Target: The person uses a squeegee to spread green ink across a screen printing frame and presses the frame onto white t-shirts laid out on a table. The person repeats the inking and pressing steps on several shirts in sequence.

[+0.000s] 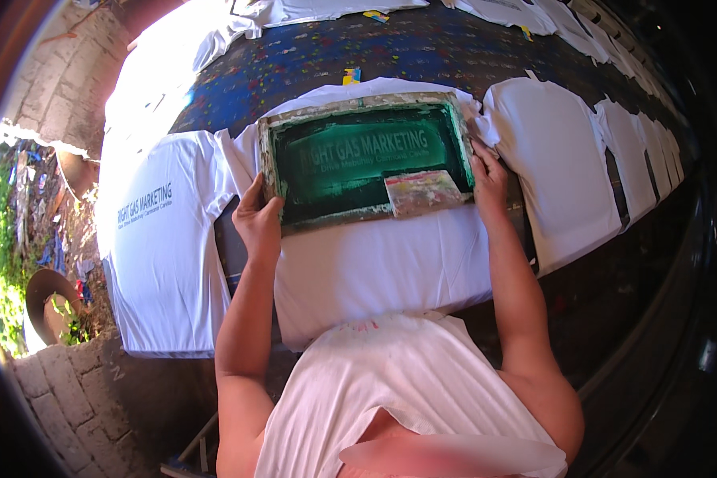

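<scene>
A framed printing screen (350,191) with green mesh and a pale lettered stencil lies over a white T-shirt (382,263) in front of me. My left hand (259,217) grips the screen's left edge, thumb and fingers closed around the wooden frame. On the opposite side my right hand (488,177) is closed on the right edge of that frame. A paint-smeared squeegee (426,193) rests inside the screen against its near edge, at the right. Whether the screen touches the shirt all over is hidden.
To the left lies a white T-shirt (163,239) bearing dark print. Plain white T-shirts (554,167) line the table toward the right, with others along the far side. Paint specks cover the dark tabletop (295,68). A block wall (72,406) stands at lower left.
</scene>
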Motion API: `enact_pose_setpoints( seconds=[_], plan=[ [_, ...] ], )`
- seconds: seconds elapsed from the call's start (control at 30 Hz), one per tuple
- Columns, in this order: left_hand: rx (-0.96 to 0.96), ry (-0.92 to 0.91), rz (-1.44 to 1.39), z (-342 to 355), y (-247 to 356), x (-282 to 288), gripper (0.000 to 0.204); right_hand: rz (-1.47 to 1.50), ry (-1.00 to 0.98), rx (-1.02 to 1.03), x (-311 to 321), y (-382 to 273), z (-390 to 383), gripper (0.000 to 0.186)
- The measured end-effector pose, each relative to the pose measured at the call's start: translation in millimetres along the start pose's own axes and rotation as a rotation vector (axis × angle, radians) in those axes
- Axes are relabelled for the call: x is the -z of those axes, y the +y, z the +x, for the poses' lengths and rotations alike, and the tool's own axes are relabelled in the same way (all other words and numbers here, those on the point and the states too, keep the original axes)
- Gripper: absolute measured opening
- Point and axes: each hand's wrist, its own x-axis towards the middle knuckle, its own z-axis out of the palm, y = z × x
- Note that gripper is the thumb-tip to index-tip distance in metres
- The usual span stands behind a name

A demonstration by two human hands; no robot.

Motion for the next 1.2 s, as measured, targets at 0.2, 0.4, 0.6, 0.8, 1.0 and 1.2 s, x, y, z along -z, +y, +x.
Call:
enact_pose_setpoints(
  seconds=[0.2,0.4,0.6,0.8,1.0,1.2],
  plan=[
    [0.025,0.000,-0.014,-7.3,10.5,-4.4,0.065,-0.037,-0.007,-0.037,4.2,-4.0,-3.1,0.041],
    [0.075,0.014,-0.072,-10.5,11.7,-5.2,0.065,0.015,0.007,-0.130,4.0,-9.7,-6.9,0.042],
    [0.073,0.010,-0.069,-12.9,12.5,-5.5,0.065,0.028,-0.053,-0.153,8.3,-12.6,-3.3,0.044],
    [0.051,0.005,-0.091,-11.5,11.5,-4.9,0.064,0.015,-0.059,-0.144,7.3,-9.7,-3.1,0.044],
    [0.051,0.001,-0.109,-10.6,12.3,-5.4,0.063,0.120,0.010,-0.134,1.4,-3.4,-2.8,0.040],
    [0.047,-0.002,-0.135,-8.8,5.3,-3.1,0.064,0.099,0.018,-0.084,-0.8,4.0,-0.6,0.038]
  ],
)
